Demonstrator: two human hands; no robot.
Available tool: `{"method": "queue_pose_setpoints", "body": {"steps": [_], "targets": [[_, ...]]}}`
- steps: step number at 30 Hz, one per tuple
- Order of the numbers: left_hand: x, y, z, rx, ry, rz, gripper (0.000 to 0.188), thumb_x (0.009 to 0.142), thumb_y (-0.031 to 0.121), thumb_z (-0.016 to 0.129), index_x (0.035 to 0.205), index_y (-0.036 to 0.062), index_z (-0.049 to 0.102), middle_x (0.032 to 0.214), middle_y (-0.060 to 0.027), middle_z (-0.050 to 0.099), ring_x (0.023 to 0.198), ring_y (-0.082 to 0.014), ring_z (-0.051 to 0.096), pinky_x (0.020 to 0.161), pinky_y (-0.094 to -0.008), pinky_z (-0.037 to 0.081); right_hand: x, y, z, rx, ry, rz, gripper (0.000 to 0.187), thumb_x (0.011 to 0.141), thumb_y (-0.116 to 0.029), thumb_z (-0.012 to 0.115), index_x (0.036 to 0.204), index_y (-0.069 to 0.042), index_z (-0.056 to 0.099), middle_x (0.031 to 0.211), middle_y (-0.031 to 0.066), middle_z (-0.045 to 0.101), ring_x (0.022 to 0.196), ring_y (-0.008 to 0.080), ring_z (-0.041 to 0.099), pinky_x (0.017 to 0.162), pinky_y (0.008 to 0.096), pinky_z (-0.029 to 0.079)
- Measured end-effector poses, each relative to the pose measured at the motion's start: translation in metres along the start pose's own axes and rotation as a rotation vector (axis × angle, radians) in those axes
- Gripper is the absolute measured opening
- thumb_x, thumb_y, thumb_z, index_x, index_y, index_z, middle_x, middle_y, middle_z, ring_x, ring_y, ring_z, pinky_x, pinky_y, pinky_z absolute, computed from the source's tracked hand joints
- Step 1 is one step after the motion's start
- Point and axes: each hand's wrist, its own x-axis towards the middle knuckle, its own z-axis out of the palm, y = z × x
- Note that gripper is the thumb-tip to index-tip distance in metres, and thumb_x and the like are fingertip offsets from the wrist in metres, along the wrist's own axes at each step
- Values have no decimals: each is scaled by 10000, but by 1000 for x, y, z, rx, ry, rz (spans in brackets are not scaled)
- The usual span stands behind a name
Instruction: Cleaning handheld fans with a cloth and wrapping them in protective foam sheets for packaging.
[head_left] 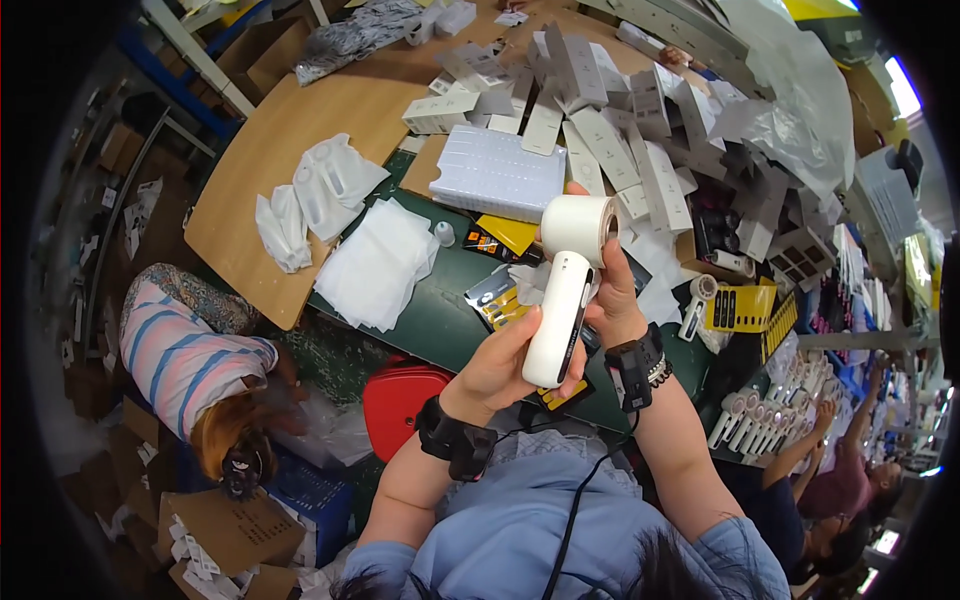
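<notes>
My 2 hands hold a white handheld fan (562, 305) in front of my chest, raised over the near edge of a green table (430, 332). Its long axis runs away from me, leaning slightly to my right: the bottom of the handle is nearest my body, and the round head (572, 222) is at the far end. My left hand (494, 362) is closed on the lower handle, thumb along the left edge, fingertips showing on the right side. My right hand (617, 298) grips higher up, from the right, its thumb at the rim of the head and a fingertip showing above the far side; its remaining fingers are mostly hidden behind the fan. So the left hand is nearer the base, the right nearer the head, and the head's open face turns to the right, toward my right thumb. Beyond the head is a pale ribbed packet (498, 172), with a heap of small white boxes (600, 140) past it and to the right. White sheets (375, 265) lie to the left, and a 2nd white fan (693, 312) lies on the right.
</notes>
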Motion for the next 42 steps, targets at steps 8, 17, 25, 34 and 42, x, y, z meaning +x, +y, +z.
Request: {"method": "queue_pose_setpoints", "body": {"steps": [8,17,25,34,42], "targets": [[20,-26,12,-159,-91,36,505,936,455,378,1197,23,390,707,-102,511,484,-160,480,409,-223,383,-19,-26,-4,89,-80,-10,823,786,-388,678,1417,-89,240,1130,95,546,931,109,562,689,223,485],[37,-43,36,417,135,26,567,934,504,326,1188,-3,350,647,-66,448,440,-133,390,398,-247,334,-97,-76,-33,-91,275,-275,369,868,-153,459,1206,-28,377,995,112,522,781,140,487,652,208,385],[61,-68,31,317,25,-137,536,975,464,195,1289,50,324,776,-60,532,592,-125,515,541,-247,426,-127,-110,21,-784,468,-708,307,715,98,506,984,-27,427,972,140,564,758,184,498,720,249,410],[84,-99,47,432,161,-125,523,987,416,185,1337,47,305,856,-59,547,634,-132,540,588,-242,446,-140,-122,-1,-1538,247,-744,247,705,118,525,849,-53,631,976,96,672,705,195,549,666,275,426],[99,-103,43,287,283,-158,502,980,454,216,1225,50,386,833,-63,542,636,-142,521,586,-230,429,-177,-95,-11,-1275,-5,-626,322,656,103,563,929,-38,661,981,93,666,710,217,567,632,300,467]]}}
